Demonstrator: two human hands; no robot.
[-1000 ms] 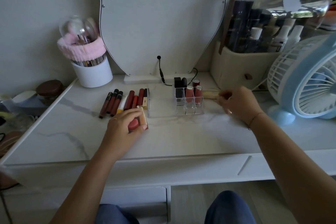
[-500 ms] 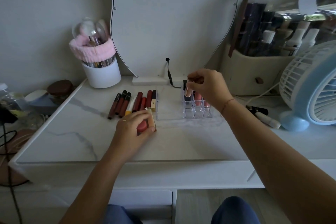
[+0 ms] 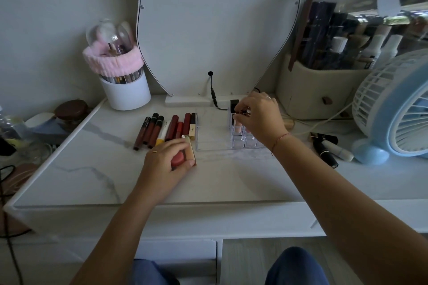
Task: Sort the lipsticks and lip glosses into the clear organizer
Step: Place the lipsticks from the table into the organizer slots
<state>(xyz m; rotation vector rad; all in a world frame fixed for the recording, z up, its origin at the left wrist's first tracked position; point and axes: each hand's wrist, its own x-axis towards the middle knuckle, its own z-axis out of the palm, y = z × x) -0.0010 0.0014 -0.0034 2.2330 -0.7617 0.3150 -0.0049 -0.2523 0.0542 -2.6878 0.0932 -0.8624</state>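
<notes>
A pale lip gloss is lowered into the clear organizer by the right hand, pinched; beside it, lipsticks are gripped in the left hand, likely next

A home dressing table: a white marble-patterned vanity top against a pale wall, a curved frameless mirror standing at the back, a white brush pot wrapped in a pink fluffy headband, a cream cosmetics case with clear lid, and a pale blue desk fan.
</notes>
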